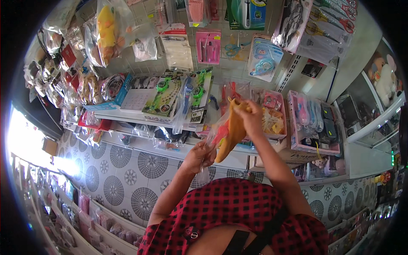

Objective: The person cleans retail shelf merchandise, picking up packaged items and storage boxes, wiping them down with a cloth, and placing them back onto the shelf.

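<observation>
My right hand (pixel 252 120) grips the upper end of a mustard-yellow cloth (pixel 233 132), which hangs down bunched toward my left hand. Closed fingers of my left hand (pixel 199 156) hold a clear plastic packet (pixel 220 134) by its lower end. Something pinkish-red shows inside the packet; its exact kind cannot be made out. Cloth and packet lie against each other between my hands, above the front edge of the shelf. The cloth hides part of the packet.
Green toy watches on cards (pixel 162 86) lie on the shelf left of my hands. To the right stand a pink box of small packets (pixel 275 135) and a pink tray of bagged goods (pixel 333 149). Packaged goods hang above; a glass case (pixel 374 117) stands far right.
</observation>
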`<state>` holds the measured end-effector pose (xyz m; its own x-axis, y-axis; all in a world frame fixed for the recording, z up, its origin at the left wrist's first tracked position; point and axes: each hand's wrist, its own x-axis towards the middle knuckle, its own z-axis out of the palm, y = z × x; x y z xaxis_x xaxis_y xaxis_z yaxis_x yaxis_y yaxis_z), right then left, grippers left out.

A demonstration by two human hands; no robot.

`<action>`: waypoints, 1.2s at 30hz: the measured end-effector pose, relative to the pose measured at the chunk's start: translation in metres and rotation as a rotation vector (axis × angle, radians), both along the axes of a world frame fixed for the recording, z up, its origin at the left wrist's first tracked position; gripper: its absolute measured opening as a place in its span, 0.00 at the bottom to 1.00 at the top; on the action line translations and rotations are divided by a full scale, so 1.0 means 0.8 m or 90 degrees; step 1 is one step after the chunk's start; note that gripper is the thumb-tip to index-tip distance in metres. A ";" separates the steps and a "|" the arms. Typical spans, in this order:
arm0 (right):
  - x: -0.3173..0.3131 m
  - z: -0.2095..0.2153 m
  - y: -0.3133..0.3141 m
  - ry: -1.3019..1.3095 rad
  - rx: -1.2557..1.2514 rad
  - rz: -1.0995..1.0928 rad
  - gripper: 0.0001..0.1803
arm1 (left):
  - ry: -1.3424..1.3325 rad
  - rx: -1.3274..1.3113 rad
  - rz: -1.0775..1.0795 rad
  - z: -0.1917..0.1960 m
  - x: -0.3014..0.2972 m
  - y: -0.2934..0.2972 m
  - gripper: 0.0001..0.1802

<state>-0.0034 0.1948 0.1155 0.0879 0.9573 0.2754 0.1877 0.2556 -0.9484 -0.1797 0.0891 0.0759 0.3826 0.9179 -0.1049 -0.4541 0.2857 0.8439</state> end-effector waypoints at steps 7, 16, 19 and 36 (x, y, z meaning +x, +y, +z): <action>0.048 -0.016 0.016 0.622 -0.362 0.237 0.13 | -0.386 -0.071 -0.100 -0.026 -0.012 0.002 0.18; -0.006 -0.030 -0.042 0.637 -0.393 0.552 0.21 | -0.485 -0.095 -0.209 -0.021 0.013 0.013 0.17; -0.003 -0.030 -0.044 0.573 -0.334 0.534 0.22 | -0.406 -0.151 -0.193 -0.014 0.022 0.011 0.22; -0.024 -0.032 -0.043 0.557 -0.354 0.629 0.21 | -0.018 0.030 0.092 0.004 0.019 0.063 0.33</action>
<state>-0.0229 0.1603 0.0898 -0.7233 0.6882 0.0565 -0.5313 -0.5024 -0.6821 -0.1641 0.1394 0.0788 0.2490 0.9671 -0.0518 -0.5108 0.1766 0.8414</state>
